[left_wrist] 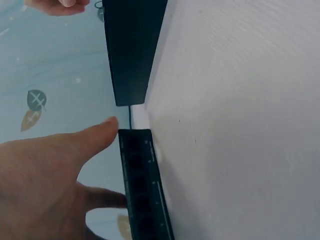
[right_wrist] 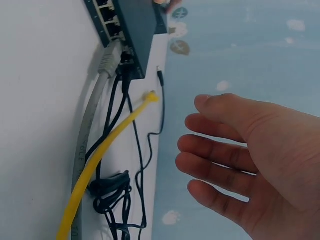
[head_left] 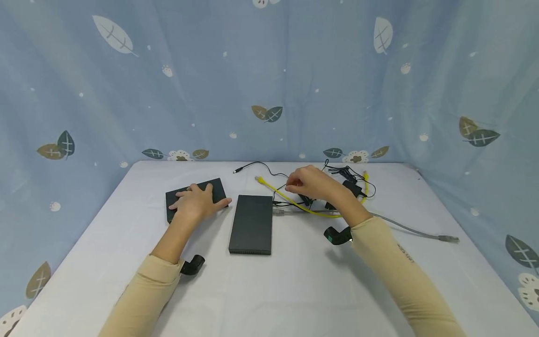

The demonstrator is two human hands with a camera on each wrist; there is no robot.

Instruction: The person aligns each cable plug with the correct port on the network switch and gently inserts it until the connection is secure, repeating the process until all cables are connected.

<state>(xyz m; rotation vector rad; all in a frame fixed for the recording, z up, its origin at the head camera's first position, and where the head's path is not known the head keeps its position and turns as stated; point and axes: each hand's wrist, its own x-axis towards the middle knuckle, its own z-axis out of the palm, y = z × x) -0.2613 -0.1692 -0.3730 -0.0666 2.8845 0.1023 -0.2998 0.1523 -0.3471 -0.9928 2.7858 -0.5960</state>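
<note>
My left hand point(head_left: 194, 203) lies with spread fingers on a black network switch point(head_left: 216, 187) at the left. Its thumb reaches past the right corner; in the left wrist view a row of ports shows along the switch's edge. A second black network switch point(head_left: 251, 224) lies flat at the middle. A grey Ethernet cable point(right_wrist: 106, 62) and a black power cord point(right_wrist: 126, 75) are plugged into its side. My right hand point(head_left: 313, 182) hovers over the cables, fingers loosely bent and nothing held. Near it runs a yellow Ethernet cable point(head_left: 275, 189), one plug end loose.
A black power adapter point(head_left: 351, 188) with bundled cord lies behind the right forearm. A thin black cord with a barrel plug point(head_left: 238, 170) stretches along the back. The grey cable's far plug point(head_left: 447, 238) lies at the right. A patterned blue curtain point(head_left: 269, 84) hangs behind the white table point(head_left: 269, 295).
</note>
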